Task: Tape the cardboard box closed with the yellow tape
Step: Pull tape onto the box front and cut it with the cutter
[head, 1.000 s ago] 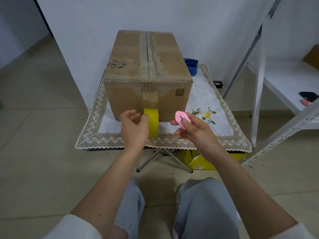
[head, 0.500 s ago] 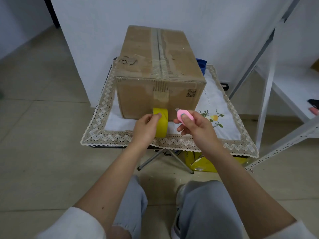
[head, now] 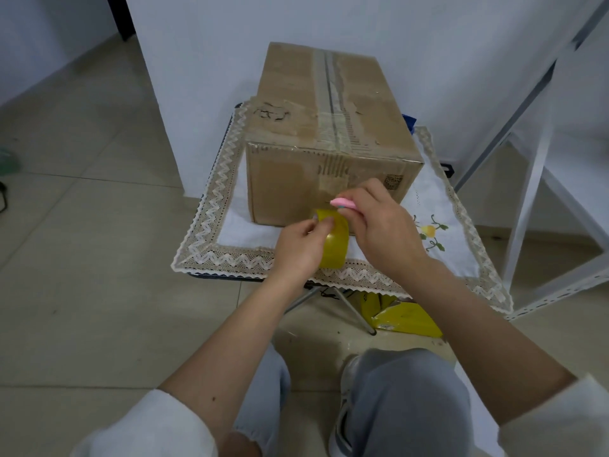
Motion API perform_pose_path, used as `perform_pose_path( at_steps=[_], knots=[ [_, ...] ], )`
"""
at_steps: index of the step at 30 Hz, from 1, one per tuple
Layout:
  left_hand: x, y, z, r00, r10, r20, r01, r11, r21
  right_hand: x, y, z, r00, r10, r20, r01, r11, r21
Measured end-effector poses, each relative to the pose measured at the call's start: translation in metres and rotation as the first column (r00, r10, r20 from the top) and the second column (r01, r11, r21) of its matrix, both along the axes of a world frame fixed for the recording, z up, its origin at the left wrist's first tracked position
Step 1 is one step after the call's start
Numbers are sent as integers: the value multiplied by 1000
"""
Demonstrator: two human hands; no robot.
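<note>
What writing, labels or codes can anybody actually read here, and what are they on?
No words or numbers can be read.
Square code on the front of the cardboard box, near its right edge: looks like a QR code, too small to read.
Dark scrawl on the box top, near the left front corner: no letters to make out.
Dark marks on the yellow package under the table: too blurred to read.

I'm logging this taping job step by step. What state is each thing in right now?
Cardboard box: flaps shut, old clear tape along the top seam, no yellow tape on top.
Tape roll: on edge against the box front, held.
Left hand: grips the tape roll.
Right hand: holds the pink cutter.
Pink cutter: held just above the roll.
Tablecloth: spread flat under the box.
</note>
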State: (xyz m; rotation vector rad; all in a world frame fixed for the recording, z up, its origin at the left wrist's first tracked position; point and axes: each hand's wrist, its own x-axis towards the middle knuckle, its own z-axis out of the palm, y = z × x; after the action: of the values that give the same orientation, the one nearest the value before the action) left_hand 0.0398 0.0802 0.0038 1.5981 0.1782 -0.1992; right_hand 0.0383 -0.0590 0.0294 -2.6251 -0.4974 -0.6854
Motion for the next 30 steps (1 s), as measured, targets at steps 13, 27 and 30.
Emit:
perform_pose_path(
  at_steps=[13,27,30],
  knots=[
    [-2,3,-1,1000,-9,-19,8,998,-56,11,9,7,999,38,10,-33,957,-288],
    [-1,1,-10,999,41,-1,-41,996,-74,13,11,8,999,31,45,-14,939,-344],
    [0,1,-11,998,56,1,-56,996,-64,12,12,8,997,32,67,-8,940,-342]
  ],
)
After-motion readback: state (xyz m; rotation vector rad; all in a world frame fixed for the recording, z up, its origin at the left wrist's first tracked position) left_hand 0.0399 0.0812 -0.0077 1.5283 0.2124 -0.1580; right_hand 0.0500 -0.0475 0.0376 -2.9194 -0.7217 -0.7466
